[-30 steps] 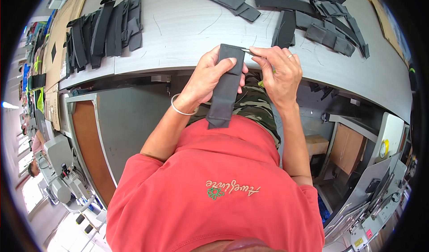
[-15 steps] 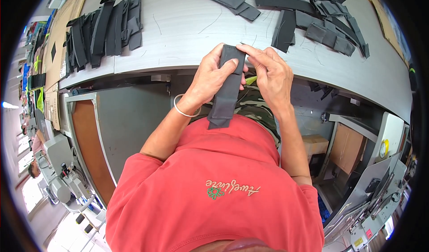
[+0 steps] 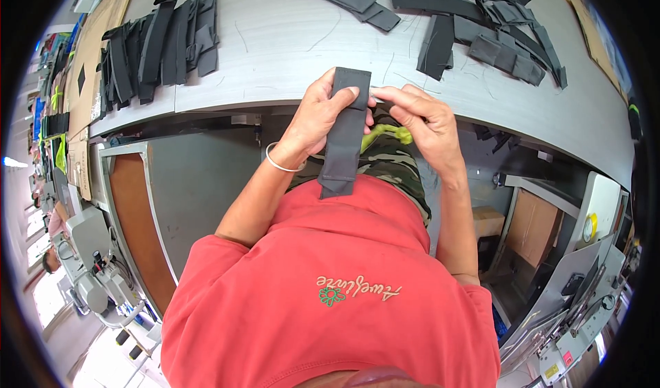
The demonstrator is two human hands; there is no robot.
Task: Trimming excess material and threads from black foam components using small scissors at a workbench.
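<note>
Holding a dark strip point(image 3: 346, 135), frame's upper centre
Left hand point(image 3: 320, 113): grip clasps it. Right hand point(image 3: 432, 121), just beside: grip unclear.

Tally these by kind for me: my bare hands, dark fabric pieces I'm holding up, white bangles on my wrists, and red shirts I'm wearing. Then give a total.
Hands: 2 (left hand, right hand)
Held dark fabric piece: 1
White bangle: 1
Red shirt: 1
Total: 5

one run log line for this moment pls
left hand: holds dark grey strip, thumb on top | right hand: beside strip's right edge, grip unclear | table: more dark strips, left and right
</note>
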